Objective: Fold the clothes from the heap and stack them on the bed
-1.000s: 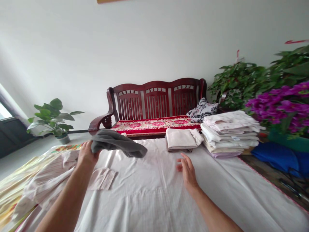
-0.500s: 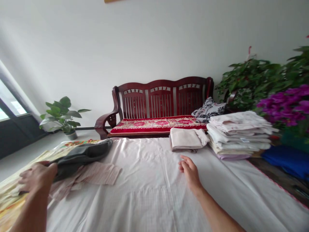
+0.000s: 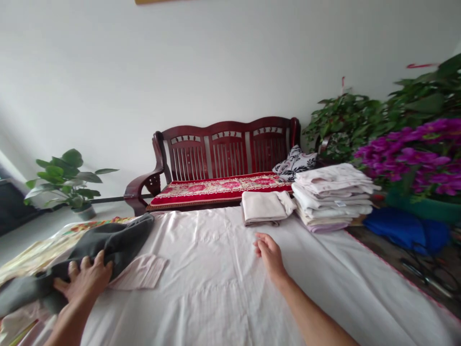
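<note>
My left hand point(image 3: 86, 278) lies with its fingers spread on a dark grey garment point(image 3: 115, 235), which stretches in loose folds toward the lower left. Part of a pink striped cloth point(image 3: 140, 272) shows from under that garment. Over the white sheet point(image 3: 201, 269) is my right hand point(image 3: 269, 254), its fingers loosely bent and nothing between them. Just beyond it sits a small folded beige cloth pile point(image 3: 264, 206). A taller stack of folded light clothes point(image 3: 333, 194) stands to the right of that pile.
Behind the covered surface is a dark red wooden bench point(image 3: 226, 149) with a patterned cushion point(image 3: 295, 163). A potted plant point(image 3: 72, 180) stands at left. Purple flowers point(image 3: 414, 158), blue cloth point(image 3: 403, 228) and dark cables point(image 3: 428, 274) are at right. Yellow patterned fabric point(image 3: 43, 254) lies at left.
The view has turned to the right. My left hand has shifted onto the middle of the dark grey garment, which now spreads further left. My right hand keeps about the same pose.
</note>
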`<state>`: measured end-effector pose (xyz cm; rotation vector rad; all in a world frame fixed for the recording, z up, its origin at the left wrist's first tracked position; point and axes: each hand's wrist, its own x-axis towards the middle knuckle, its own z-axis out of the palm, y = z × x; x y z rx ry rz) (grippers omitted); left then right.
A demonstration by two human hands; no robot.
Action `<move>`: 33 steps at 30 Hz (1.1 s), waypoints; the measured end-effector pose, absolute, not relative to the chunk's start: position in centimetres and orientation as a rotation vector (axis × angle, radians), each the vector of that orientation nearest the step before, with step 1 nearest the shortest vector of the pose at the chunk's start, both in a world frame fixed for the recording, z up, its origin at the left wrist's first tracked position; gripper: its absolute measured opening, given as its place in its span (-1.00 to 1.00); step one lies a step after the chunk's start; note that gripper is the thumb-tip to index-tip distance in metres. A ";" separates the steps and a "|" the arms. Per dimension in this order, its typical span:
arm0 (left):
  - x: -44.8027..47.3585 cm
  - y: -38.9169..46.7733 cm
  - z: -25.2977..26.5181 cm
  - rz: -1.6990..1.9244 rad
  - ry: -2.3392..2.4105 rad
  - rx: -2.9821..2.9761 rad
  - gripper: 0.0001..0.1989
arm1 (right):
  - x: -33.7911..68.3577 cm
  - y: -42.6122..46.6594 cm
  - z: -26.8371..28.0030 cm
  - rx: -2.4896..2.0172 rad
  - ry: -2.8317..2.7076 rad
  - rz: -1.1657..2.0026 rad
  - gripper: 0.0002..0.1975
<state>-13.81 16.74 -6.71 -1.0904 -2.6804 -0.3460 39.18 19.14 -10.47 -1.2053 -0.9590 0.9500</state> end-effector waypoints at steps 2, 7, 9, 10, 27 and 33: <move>-13.2 17.4 -6.6 -0.335 -2.697 -1.011 -0.63 | 39.1 19.2 -10.5 -1.204 -0.956 0.959 -0.62; -5.3 18.4 -4.9 -0.416 -2.464 -1.280 -0.51 | 39.2 19.5 -10.5 -1.196 -0.934 0.972 -0.63; -0.5 18.4 -5.1 -0.395 -2.374 -1.571 -0.48 | 39.5 19.8 -10.5 -1.183 -0.909 0.958 -0.61; 1.9 18.3 -5.5 -0.385 -2.364 -1.658 -0.49 | 39.8 20.0 -10.5 -1.179 -0.892 0.942 -0.59; 12.6 17.1 -11.0 -0.332 -2.247 -2.113 -0.53 | 47.2 27.0 -8.9 -1.319 -0.404 0.774 -0.60; 12.0 17.5 -11.7 -0.442 -2.213 -2.155 -0.53 | 47.5 29.6 -7.9 -1.319 -0.454 0.753 -0.78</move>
